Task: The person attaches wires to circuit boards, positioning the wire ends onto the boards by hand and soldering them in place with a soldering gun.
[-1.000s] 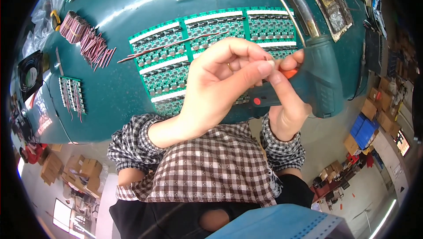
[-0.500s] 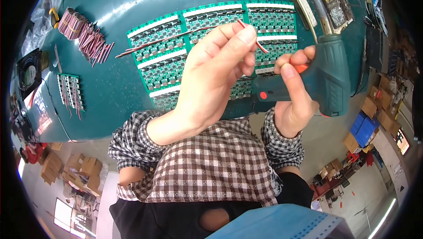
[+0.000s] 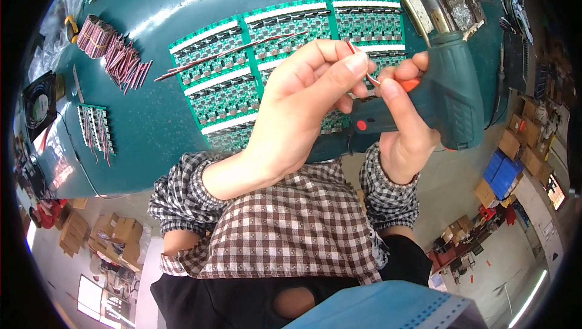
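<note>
My left hand (image 3: 303,104) is closed, pinching a short red, black and white wire (image 3: 371,78) between thumb and forefinger. The wire's lower end reaches the fingertips of my right hand (image 3: 406,117) and seems to touch them. A dark green soldering gun (image 3: 458,95) with an orange trigger lies in my right hand, whose fingers wrap its handle beside the trigger. Its metal barrel points away to the far side. Under and beyond my hands, rows of green circuit boards (image 3: 221,92) lie on the table. My left hand hides part of them.
A long dark red wire strand (image 3: 200,65) crosses the boards. At left are wire bundles (image 3: 121,56), a small board with wires (image 3: 95,127) and a black fan (image 3: 39,101). A metal tray with solder residue (image 3: 464,1) stands at far right on the green table (image 3: 151,147).
My left hand has shifted slightly right and down with the wire. My right thumb and forefinger have come together at the wire's lower end. The whole view has shifted slightly.
</note>
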